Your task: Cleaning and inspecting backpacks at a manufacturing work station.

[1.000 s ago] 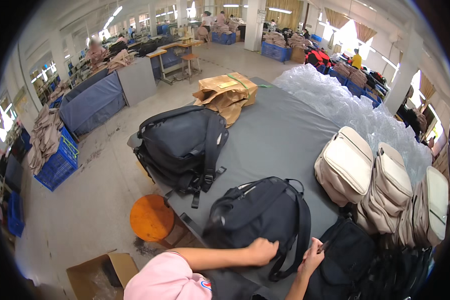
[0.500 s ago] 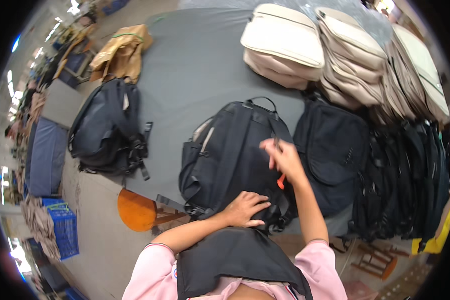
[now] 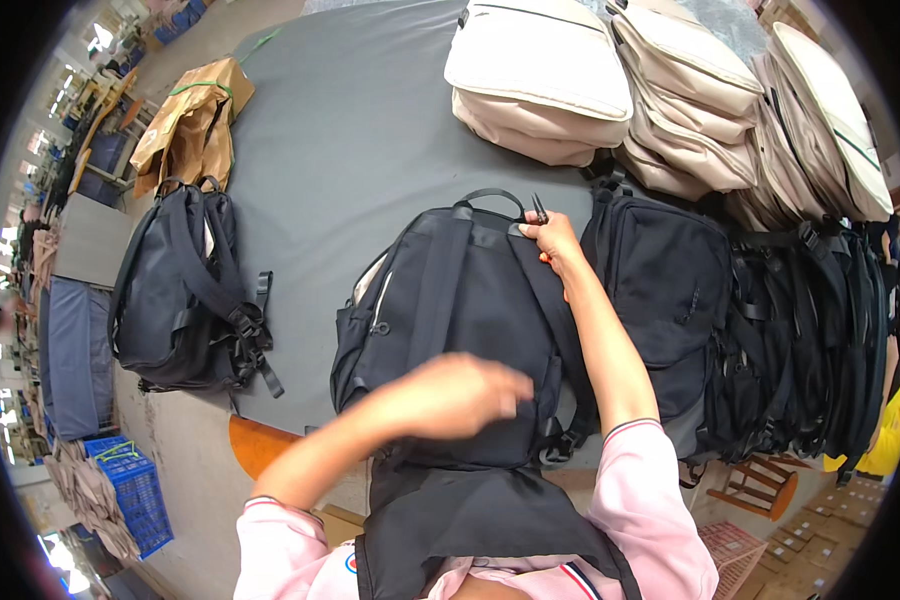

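While clasping a pointed tool (image 3: 539, 206) in the right hand (image 3: 553, 240), could nick the backpack (image 3: 500, 310) beneath by dipping the tips; cannot tell grip of blurred left hand (image 3: 467, 394).

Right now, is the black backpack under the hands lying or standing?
Lying: the backpack is on the gray table, its shoulder straps facing up.

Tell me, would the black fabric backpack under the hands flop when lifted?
The black fabric backpack would probably sag somewhat: it looks wrinkled along one side. It likely won't roll, lying broad side down on the grey-covered table.
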A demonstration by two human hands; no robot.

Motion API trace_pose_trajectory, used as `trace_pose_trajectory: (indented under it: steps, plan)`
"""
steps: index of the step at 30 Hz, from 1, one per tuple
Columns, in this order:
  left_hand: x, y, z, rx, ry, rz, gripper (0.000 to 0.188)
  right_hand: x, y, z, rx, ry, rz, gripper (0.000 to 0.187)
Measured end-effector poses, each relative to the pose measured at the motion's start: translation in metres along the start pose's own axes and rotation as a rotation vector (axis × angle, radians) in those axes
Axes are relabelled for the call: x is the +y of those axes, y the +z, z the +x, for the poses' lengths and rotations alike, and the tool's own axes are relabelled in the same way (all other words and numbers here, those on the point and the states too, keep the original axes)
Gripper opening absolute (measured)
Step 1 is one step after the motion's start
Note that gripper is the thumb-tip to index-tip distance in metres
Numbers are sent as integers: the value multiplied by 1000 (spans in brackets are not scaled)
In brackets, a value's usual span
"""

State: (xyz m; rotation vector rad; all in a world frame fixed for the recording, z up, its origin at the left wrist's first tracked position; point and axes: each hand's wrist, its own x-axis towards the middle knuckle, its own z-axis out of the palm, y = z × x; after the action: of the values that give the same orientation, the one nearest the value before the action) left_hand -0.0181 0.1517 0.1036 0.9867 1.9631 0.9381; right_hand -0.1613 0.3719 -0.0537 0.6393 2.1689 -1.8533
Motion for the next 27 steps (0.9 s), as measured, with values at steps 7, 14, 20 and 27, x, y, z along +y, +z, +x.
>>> trace_pose_trajectory:
  steps: [7,14,20,27]
  plan:
    - [-63,-118,63,820,-27,300,34,-66,29,-78,-13,-293,-57,18]
    - [-79,-129,75,427,-154,-338,23,-62,34,-80,-9,-452,-147,19]
    - [-101,-104,65,537,-161,-869,37,-57,35,-95,262,-722,-137,25]
    - [-100,-88,60,632,-64,-1008,48,-65,43,-125,198,-689,-431,28]
